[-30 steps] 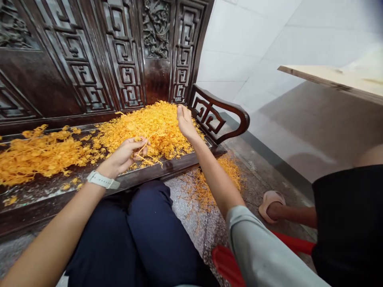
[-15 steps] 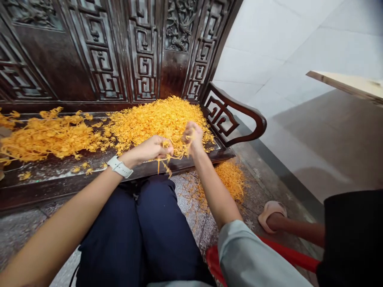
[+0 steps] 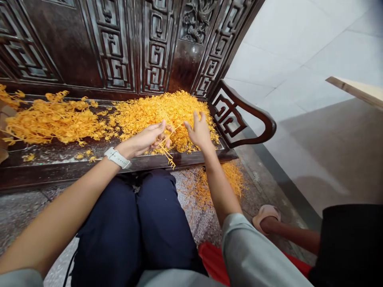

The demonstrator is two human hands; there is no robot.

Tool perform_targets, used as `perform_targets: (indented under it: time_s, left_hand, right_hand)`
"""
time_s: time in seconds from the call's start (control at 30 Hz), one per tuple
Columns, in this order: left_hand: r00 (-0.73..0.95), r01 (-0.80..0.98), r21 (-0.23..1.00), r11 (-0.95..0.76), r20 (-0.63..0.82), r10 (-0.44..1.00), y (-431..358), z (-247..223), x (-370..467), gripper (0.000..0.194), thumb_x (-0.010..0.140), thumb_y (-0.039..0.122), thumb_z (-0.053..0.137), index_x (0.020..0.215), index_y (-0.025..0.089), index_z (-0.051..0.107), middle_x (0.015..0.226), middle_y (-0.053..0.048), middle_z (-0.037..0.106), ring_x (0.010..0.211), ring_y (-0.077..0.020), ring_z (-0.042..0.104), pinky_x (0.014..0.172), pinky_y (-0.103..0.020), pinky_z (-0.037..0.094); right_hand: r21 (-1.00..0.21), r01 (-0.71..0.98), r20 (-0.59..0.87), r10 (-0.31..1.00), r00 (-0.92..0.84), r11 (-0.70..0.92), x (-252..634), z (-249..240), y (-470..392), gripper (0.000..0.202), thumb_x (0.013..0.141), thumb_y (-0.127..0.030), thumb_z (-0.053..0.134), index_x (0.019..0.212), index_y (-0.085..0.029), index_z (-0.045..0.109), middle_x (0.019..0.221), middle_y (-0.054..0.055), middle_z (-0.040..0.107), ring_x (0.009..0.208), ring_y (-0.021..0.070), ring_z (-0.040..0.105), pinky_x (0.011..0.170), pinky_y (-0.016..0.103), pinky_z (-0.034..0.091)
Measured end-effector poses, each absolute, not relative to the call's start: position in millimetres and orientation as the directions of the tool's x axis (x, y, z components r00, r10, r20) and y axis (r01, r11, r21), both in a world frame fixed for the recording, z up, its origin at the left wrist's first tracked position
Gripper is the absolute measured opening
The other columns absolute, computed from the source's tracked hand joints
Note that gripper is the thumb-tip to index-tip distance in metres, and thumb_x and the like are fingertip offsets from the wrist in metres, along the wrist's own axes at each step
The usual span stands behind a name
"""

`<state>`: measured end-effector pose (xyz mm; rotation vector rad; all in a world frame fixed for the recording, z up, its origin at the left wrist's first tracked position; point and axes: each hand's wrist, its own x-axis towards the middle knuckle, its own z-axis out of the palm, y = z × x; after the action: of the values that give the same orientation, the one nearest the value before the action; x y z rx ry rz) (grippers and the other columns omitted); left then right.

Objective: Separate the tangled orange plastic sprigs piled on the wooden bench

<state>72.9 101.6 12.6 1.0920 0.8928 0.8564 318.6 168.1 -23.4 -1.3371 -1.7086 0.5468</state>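
My left hand (image 3: 152,137), with a pale watch on its wrist, holds a few thin orange strands (image 3: 166,153) that dangle over the bench's front edge. My right hand (image 3: 199,129) is just to the right, its fingers spread, in front of the big orange pile (image 3: 143,113). One thin strand stretches from my left hand toward the right thumb; whether it touches is too small to tell. A second heap of orange pieces (image 3: 56,123) with knobbly ends lies on the bench at the left.
The dark carved bench has a curved armrest (image 3: 266,123) at its right end. Orange strands (image 3: 231,179) lie on the floor below. A person's foot in a pink slipper (image 3: 266,217) is at the right, near something red (image 3: 214,261). A wooden board edge (image 3: 353,87) juts in from the right.
My right hand has opened and its fingers have spread. My left hand has turned, its fingers looser around the strands. The view has shifted slightly.
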Motion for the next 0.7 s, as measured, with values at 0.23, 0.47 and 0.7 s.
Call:
perform_targets:
  time_s: [0.23, 0.47, 0.7]
  left_hand:
    - [0.354, -0.189, 0.956, 0.226, -0.149, 0.923, 105, 3, 74, 0.056, 0.103, 0.073, 0.065, 0.107, 0.017, 0.065, 0.067, -0.003, 0.060, 0.050, -0.0116, 0.049, 0.045, -0.021, 0.030]
    - [0.181, -0.003, 1.000, -0.004, 0.004, 0.983, 114, 0, 77, 0.044, 0.111, 0.053, 0.063, 0.085, 0.017, 0.062, 0.058, 0.000, 0.054, 0.046, -0.0104, 0.045, 0.047, -0.022, 0.030]
    - [-0.107, -0.117, 0.993, 0.010, -0.022, 0.994, 130, -11, 60, 0.047, 0.111, 0.052, 0.063, 0.077, 0.021, 0.052, 0.059, 0.003, 0.044, 0.047, -0.0091, 0.038, 0.049, -0.023, 0.027]
  right_hand:
    - [-0.975, -0.211, -0.017, 0.967, -0.256, -0.073, 247, -60, 93, 0.064, 0.091, -0.088, 0.062, 0.099, -0.024, 0.060, 0.086, 0.002, 0.064, 0.065, 0.0145, 0.060, 0.059, 0.029, 0.052]
    - [-0.881, 0.189, 0.422, 0.901, -0.095, 0.433, 251, -40, 50, 0.045, 0.108, -0.059, 0.063, 0.079, -0.024, 0.059, 0.069, -0.001, 0.053, 0.062, 0.0147, 0.049, 0.064, 0.031, 0.041]
    - [-0.823, -0.322, 0.535, 0.449, -0.716, 0.467, 281, 12, -23, 0.026, 0.110, -0.038, 0.065, 0.089, -0.028, 0.077, 0.067, 0.002, 0.069, 0.057, 0.0149, 0.061, 0.060, 0.032, 0.049]
